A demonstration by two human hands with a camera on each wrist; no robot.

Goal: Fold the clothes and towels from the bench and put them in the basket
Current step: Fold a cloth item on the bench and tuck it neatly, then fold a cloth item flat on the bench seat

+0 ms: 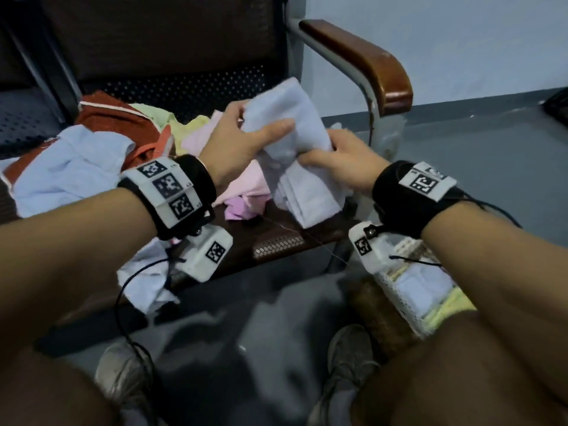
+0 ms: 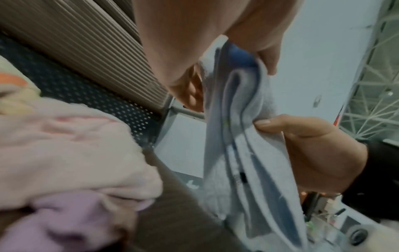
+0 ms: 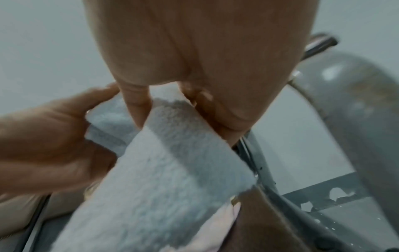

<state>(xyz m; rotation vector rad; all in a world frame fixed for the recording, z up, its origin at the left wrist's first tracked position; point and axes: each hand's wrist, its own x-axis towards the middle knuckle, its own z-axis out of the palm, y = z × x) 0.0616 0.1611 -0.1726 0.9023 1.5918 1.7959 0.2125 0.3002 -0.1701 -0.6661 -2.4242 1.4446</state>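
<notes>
**Pale towel held over the surface**

Grey walls and floor sit behind the dark surface (image 1: 276, 232), where we see a heap of clothes (image 1: 101, 155). Our left hand (image 1: 246, 139) and right hand (image 1: 344, 161) hold a white towel (image 1: 295, 124) above it — fingers (image 2: 265, 64) clamped on its folds. Our basket (image 1: 408, 290) stands just beside the right forearm.

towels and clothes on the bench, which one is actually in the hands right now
The white towel: the left hand and right hand both grip it above the seat. The pink cloth, blue shirt and others lie unheld.
</notes>
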